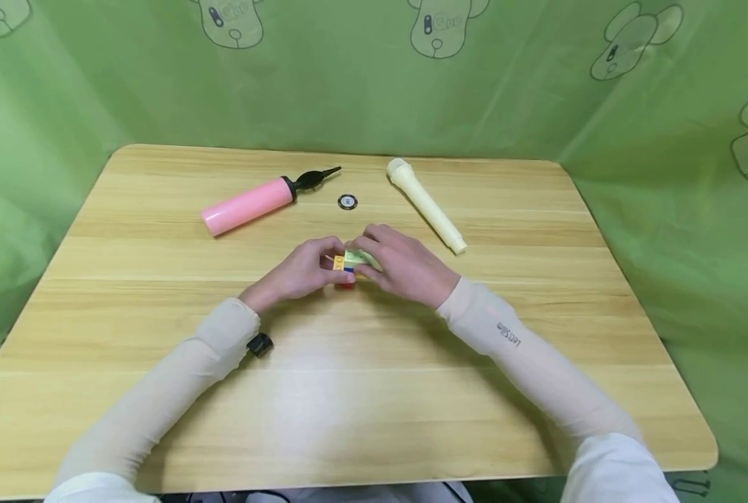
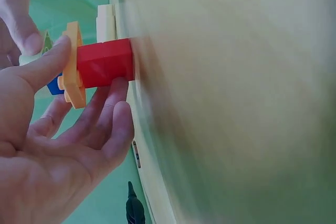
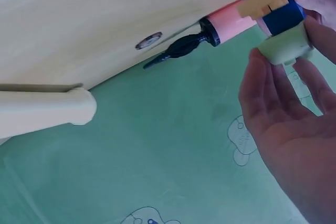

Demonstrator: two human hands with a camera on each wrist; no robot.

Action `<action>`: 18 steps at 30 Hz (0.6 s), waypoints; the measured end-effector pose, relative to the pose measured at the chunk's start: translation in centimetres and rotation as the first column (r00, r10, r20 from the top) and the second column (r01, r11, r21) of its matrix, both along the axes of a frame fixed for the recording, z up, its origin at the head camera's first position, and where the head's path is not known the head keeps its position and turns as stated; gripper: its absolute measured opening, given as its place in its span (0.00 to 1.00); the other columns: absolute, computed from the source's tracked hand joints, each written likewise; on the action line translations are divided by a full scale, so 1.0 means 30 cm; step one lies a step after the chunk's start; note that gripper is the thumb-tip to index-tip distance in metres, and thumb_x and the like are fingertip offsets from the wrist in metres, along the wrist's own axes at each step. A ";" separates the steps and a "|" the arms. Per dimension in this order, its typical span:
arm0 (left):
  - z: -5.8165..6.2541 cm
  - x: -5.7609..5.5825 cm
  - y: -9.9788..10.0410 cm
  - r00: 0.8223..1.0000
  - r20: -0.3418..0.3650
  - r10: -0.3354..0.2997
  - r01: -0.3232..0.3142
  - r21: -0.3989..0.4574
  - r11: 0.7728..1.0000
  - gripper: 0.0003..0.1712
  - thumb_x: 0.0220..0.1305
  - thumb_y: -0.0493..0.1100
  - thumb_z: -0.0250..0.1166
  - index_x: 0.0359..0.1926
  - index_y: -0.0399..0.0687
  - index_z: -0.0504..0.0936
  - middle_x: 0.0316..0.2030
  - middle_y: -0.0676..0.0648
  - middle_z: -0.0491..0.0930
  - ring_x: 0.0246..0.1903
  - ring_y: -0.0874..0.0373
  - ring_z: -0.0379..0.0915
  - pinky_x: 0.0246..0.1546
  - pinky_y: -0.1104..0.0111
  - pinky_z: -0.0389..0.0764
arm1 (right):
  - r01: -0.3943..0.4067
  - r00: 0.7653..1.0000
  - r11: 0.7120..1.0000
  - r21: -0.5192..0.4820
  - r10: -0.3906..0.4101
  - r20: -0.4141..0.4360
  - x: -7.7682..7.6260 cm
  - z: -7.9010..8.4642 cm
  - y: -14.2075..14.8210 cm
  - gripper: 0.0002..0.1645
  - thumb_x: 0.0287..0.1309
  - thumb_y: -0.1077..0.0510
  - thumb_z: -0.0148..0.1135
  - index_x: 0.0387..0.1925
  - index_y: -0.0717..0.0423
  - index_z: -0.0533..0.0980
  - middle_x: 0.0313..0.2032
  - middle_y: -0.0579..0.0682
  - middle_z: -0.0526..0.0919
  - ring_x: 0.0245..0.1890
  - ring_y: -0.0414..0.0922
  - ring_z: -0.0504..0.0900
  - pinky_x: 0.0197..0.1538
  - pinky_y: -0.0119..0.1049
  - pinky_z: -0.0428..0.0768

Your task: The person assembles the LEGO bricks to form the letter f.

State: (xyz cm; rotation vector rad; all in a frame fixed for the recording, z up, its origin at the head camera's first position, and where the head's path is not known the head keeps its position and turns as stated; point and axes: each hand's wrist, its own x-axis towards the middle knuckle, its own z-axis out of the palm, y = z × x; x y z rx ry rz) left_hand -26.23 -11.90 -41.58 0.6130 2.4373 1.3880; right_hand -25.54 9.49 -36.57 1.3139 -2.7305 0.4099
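Both hands meet around a small stack of toy building bricks near the table's middle. My left hand [image 1: 303, 270] grips the stack, its thumb on the yellow-orange brick [image 2: 73, 69] and fingers beside the red brick [image 2: 106, 62] at the bottom. The red brick stands at the tabletop. A blue brick [image 3: 284, 16] sits above the orange one. On top is a pale green brick [image 3: 286, 44] with rounded sides, which my right hand [image 1: 407, 267] pinches between thumb and fingers. Whether the green brick is fully seated on the blue one, I cannot tell.
Behind the hands lie a pink hand pump [image 1: 248, 206] with a black nozzle [image 1: 311, 179], a round dark-rimmed chip [image 1: 347, 202] and a cream microphone-shaped object [image 1: 427, 206]. A small black object [image 1: 260, 345] shows beside the left sleeve. Green curtains [image 1: 349, 91] border the wooden table [image 1: 349, 412].
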 end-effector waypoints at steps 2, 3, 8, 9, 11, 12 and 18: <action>-0.003 -0.002 -0.004 1.000 -0.007 -0.005 0.005 -0.008 1.000 0.20 0.62 0.45 0.73 0.51 0.45 0.80 0.45 0.47 0.82 0.43 0.54 0.79 0.45 0.62 0.80 | -0.007 1.000 1.000 -0.007 0.007 -0.016 -0.006 -0.010 0.004 0.22 0.64 0.55 0.67 0.57 0.57 0.77 0.44 0.51 0.78 0.39 0.46 0.75 0.41 0.39 0.79; -0.004 -0.003 -0.005 1.000 -0.009 -0.009 0.009 -0.009 1.000 0.21 0.62 0.45 0.73 0.53 0.45 0.79 0.45 0.47 0.82 0.43 0.54 0.79 0.46 0.62 0.81 | -0.011 0.999 1.000 -0.011 0.011 -0.030 -0.010 -0.015 0.006 0.22 0.65 0.55 0.67 0.58 0.57 0.77 0.46 0.52 0.79 0.40 0.46 0.76 0.42 0.40 0.79; 0.006 -0.022 0.000 0.999 -0.021 -0.032 0.031 -0.024 0.999 0.31 0.58 0.42 0.75 0.61 0.40 0.75 0.46 0.46 0.81 0.45 0.52 0.79 0.48 0.61 0.80 | 0.009 0.998 0.999 -0.038 -0.012 -0.055 -0.035 -0.019 0.020 0.23 0.68 0.54 0.63 0.61 0.56 0.76 0.49 0.54 0.80 0.43 0.48 0.78 0.45 0.42 0.80; 0.007 -0.024 0.002 0.999 -0.026 -0.037 0.036 -0.030 0.999 0.32 0.58 0.41 0.75 0.61 0.40 0.74 0.46 0.45 0.81 0.45 0.52 0.79 0.48 0.61 0.80 | 0.018 0.999 0.999 -0.038 -0.020 -0.048 -0.039 -0.019 0.021 0.23 0.68 0.53 0.63 0.61 0.56 0.76 0.49 0.55 0.79 0.43 0.48 0.78 0.45 0.42 0.80; 0.007 -0.026 0.005 0.999 -0.034 -0.043 0.041 -0.045 0.998 0.32 0.59 0.39 0.74 0.62 0.38 0.73 0.46 0.45 0.81 0.45 0.52 0.79 0.49 0.61 0.80 | 0.035 0.999 0.999 -0.034 -0.036 -0.030 -0.047 -0.018 0.022 0.24 0.69 0.53 0.62 0.63 0.55 0.75 0.51 0.55 0.78 0.42 0.47 0.77 0.42 0.41 0.80; 0.008 -0.026 0.007 0.999 -0.036 -0.041 0.039 -0.051 0.998 0.31 0.60 0.38 0.74 0.62 0.38 0.73 0.46 0.45 0.81 0.45 0.52 0.79 0.49 0.61 0.80 | 0.043 0.999 0.998 -0.034 -0.044 -0.017 -0.051 -0.017 0.020 0.24 0.70 0.52 0.61 0.64 0.55 0.74 0.51 0.54 0.77 0.42 0.47 0.77 0.40 0.40 0.80; 0.025 -0.026 0.010 0.999 -0.035 -0.005 0.003 -0.046 0.999 0.32 0.64 0.38 0.70 0.66 0.39 0.70 0.50 0.43 0.79 0.48 0.51 0.78 0.49 0.62 0.81 | 0.087 0.996 0.995 -0.053 -0.086 0.019 -0.087 0.010 0.001 0.24 0.72 0.50 0.58 0.64 0.55 0.72 0.54 0.54 0.74 0.42 0.46 0.76 0.41 0.38 0.80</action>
